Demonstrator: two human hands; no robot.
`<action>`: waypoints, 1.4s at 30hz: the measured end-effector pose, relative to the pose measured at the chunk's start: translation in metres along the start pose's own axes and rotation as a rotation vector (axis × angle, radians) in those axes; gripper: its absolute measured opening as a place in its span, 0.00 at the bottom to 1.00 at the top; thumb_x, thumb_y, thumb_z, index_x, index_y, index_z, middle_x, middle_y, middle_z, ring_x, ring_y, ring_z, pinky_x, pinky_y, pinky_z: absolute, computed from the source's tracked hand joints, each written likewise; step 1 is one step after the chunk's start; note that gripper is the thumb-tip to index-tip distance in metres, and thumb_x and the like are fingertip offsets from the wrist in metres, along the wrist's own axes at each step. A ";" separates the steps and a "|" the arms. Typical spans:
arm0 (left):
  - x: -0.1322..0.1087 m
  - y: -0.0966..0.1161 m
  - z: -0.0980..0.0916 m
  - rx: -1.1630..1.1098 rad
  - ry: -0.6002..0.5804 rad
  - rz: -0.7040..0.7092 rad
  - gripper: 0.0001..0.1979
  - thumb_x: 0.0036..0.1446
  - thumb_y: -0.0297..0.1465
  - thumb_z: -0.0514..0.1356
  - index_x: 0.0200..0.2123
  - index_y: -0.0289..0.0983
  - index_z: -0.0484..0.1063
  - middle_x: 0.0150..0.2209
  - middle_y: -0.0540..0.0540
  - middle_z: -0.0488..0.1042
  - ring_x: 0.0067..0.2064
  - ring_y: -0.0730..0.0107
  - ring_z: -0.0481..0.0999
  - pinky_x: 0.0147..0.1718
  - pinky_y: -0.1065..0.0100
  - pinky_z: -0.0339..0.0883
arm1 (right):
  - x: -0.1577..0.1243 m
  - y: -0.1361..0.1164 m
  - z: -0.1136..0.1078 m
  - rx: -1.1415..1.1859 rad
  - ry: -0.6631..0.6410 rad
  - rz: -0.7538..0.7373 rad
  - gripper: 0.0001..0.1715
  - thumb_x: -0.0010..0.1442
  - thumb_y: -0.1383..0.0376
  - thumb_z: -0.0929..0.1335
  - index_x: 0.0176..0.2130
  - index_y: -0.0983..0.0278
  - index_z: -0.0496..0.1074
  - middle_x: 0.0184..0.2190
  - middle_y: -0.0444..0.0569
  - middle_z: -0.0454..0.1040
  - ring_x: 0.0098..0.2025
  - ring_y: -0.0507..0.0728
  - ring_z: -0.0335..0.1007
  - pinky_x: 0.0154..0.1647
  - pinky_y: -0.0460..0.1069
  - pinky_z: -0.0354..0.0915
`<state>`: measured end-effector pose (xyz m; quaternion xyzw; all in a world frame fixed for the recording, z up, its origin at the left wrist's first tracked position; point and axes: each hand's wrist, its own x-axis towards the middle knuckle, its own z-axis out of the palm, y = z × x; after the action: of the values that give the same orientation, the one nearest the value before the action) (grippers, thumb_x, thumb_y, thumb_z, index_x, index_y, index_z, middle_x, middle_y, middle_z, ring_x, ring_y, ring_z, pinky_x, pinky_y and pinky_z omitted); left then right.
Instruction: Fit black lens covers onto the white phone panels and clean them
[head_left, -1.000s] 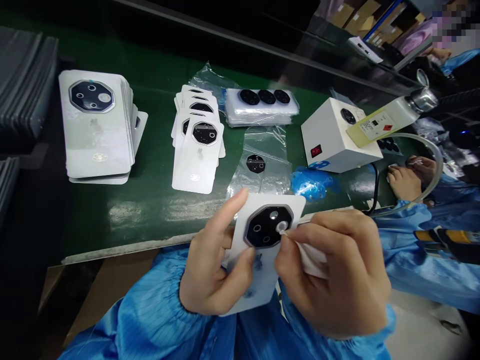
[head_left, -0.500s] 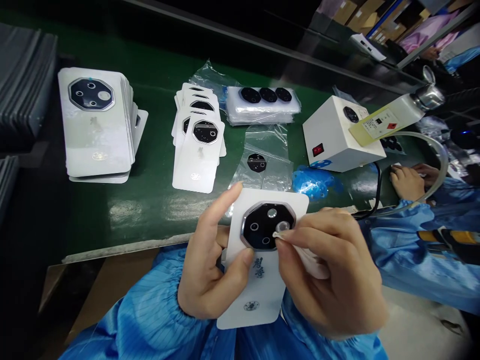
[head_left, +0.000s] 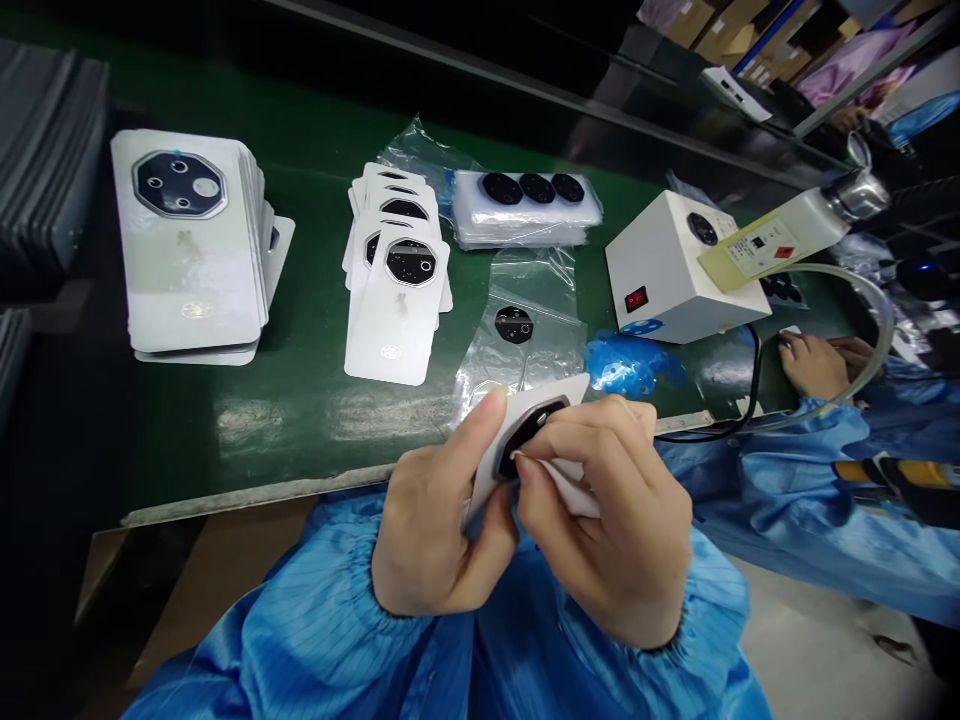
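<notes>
My left hand (head_left: 446, 520) grips a white phone back cover (head_left: 489, 480) by its edge, tilted steeply on its side over the bench's front edge. The cover carries a dark octagonal camera plate (head_left: 525, 430) in a silver rim. Pinched in my right hand (head_left: 615, 510) is a white cloth (head_left: 574, 485); its twisted tip touches the camera plate or lies right against it. My right fingers hide part of the plate and most of the cover's lower half. Just beyond my hands, a clear plastic bag (head_left: 480, 350) lies flat with a loose black camera plate (head_left: 514, 325) on it.
Stacks of white covers lie at the left (head_left: 187, 290) and the middle (head_left: 390, 340). Bagged black plates (head_left: 525, 225) sit behind. A white box (head_left: 660, 270) bears a leaning bottle (head_left: 780, 245). Blue film pieces (head_left: 630, 362) lie near it. A co-worker's hand (head_left: 814, 365) is at right.
The phone cover has turned from facing me to a steep sideways tilt. My right hand has moved left with the cloth, across the camera plate.
</notes>
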<state>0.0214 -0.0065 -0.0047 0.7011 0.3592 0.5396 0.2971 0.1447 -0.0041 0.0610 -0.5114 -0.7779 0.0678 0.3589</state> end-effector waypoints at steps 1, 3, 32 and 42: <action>0.000 -0.001 0.001 0.024 0.026 0.028 0.39 0.53 0.19 0.53 0.66 0.37 0.42 0.26 0.47 0.73 0.20 0.68 0.70 0.17 0.65 0.67 | 0.000 0.000 0.000 0.000 -0.007 0.007 0.05 0.55 0.75 0.66 0.31 0.66 0.66 0.27 0.44 0.69 0.31 0.51 0.64 0.35 0.52 0.55; 0.000 -0.003 0.002 0.062 0.071 0.079 0.39 0.51 0.18 0.55 0.65 0.35 0.46 0.34 0.43 0.77 0.23 0.68 0.72 0.20 0.65 0.67 | 0.000 0.000 0.001 -0.003 -0.021 0.019 0.06 0.55 0.76 0.65 0.30 0.66 0.65 0.27 0.44 0.68 0.31 0.50 0.63 0.34 0.51 0.54; 0.006 0.013 -0.005 -0.655 0.025 -0.267 0.31 0.58 0.25 0.53 0.63 0.47 0.49 0.19 0.54 0.67 0.13 0.75 0.64 0.08 0.74 0.57 | -0.008 0.012 -0.018 0.176 0.081 -0.030 0.10 0.52 0.78 0.66 0.34 0.66 0.66 0.29 0.46 0.65 0.30 0.51 0.61 0.29 0.52 0.59; 0.004 0.011 -0.003 -0.454 -0.007 -0.255 0.35 0.56 0.23 0.54 0.64 0.47 0.47 0.18 0.57 0.61 0.14 0.75 0.63 0.09 0.74 0.58 | -0.003 -0.001 -0.008 -0.021 0.108 -0.065 0.08 0.53 0.76 0.67 0.33 0.64 0.67 0.27 0.45 0.63 0.29 0.52 0.60 0.30 0.54 0.57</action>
<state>0.0207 -0.0094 0.0068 0.5675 0.3131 0.5621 0.5138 0.1495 -0.0088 0.0656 -0.4925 -0.7744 0.0202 0.3967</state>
